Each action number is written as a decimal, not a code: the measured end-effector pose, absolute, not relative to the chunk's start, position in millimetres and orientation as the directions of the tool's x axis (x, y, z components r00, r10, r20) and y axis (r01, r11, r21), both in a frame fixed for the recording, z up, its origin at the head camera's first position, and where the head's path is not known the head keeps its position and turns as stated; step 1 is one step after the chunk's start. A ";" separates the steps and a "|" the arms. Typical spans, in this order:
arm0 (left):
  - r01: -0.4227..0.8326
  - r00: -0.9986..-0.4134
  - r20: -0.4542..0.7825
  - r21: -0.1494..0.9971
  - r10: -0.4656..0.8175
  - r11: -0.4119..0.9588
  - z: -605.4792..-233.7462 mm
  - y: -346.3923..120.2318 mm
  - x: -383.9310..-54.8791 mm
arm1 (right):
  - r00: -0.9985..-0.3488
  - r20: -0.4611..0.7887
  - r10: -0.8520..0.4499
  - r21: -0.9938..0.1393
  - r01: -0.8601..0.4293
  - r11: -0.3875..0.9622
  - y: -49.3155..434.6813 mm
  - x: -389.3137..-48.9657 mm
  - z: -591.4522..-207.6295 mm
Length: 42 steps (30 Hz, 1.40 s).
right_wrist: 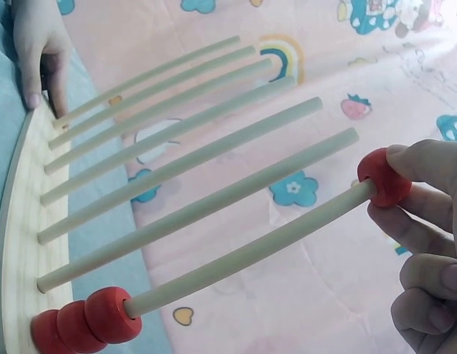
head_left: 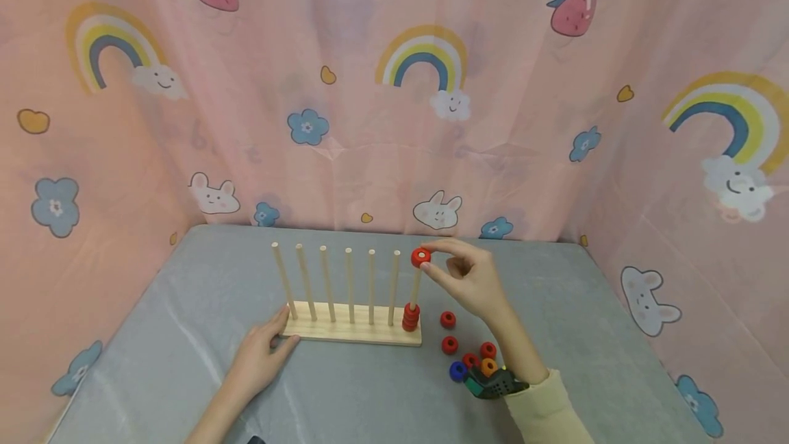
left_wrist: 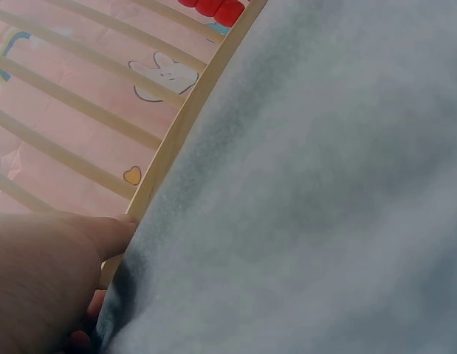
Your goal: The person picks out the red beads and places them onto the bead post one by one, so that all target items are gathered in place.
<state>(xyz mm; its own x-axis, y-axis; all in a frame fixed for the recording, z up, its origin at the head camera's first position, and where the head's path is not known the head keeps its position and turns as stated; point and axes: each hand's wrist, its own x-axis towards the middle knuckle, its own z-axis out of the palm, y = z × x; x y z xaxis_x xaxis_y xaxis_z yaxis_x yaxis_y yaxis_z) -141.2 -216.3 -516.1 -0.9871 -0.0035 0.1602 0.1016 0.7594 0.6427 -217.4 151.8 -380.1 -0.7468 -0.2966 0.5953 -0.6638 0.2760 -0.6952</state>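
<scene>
A wooden peg rack (head_left: 351, 333) with several upright pegs stands on the grey cloth. At its right end, my right hand (head_left: 471, 279) pinches a red bead (right_wrist: 385, 178) between thumb and fingers. The bead sits around the top of the rightmost peg (right_wrist: 250, 254), whose tip shows in its hole. Three red beads (head_left: 410, 318) are stacked at the foot of that same peg. My left hand (head_left: 259, 355) grips the left end of the rack's base, thumb at the front edge and fingers at the side; some fingertips are hidden in the left wrist view.
Right of the rack lie several loose red beads (head_left: 449, 344), a blue bead (head_left: 457, 371) and an orange bead (head_left: 488, 366), some partly behind the right wrist's dark device (head_left: 493, 384). A pink patterned curtain (head_left: 370, 177) encloses the table's back and sides.
</scene>
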 end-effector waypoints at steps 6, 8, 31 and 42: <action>0.087 -0.989 0.146 0.644 -0.010 0.760 -516.3 -216.1 -141.9 | -0.759 0.579 -0.297 -0.706 -0.649 0.283 152.1 -215.7 -380.5; 0.086 -0.990 0.143 0.644 -0.009 0.760 -516.1 -216.2 -141.9 | -0.761 0.578 -0.296 -0.706 -0.648 0.287 152.0 -215.5 -380.5; 0.060 -0.994 0.106 0.652 -0.012 0.756 -514.0 -216.1 -141.7 | -0.772 0.556 -0.310 -0.717 -0.633 0.291 152.5 -214.5 -379.2; 0.053 -0.995 0.097 0.653 -0.014 0.755 -514.2 -216.3 -142.0 | -0.772 0.551 -0.318 -0.721 -0.632 0.284 153.5 -214.3 -378.9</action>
<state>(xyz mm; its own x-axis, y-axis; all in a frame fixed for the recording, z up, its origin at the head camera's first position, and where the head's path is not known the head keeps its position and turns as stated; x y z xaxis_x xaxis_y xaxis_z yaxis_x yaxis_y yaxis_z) -142.0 -216.3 -514.2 -0.9952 -0.0143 0.0967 0.0526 0.7553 0.6533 -214.3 153.5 -378.9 -0.7715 -0.3184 0.5508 -0.6320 0.2837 -0.7212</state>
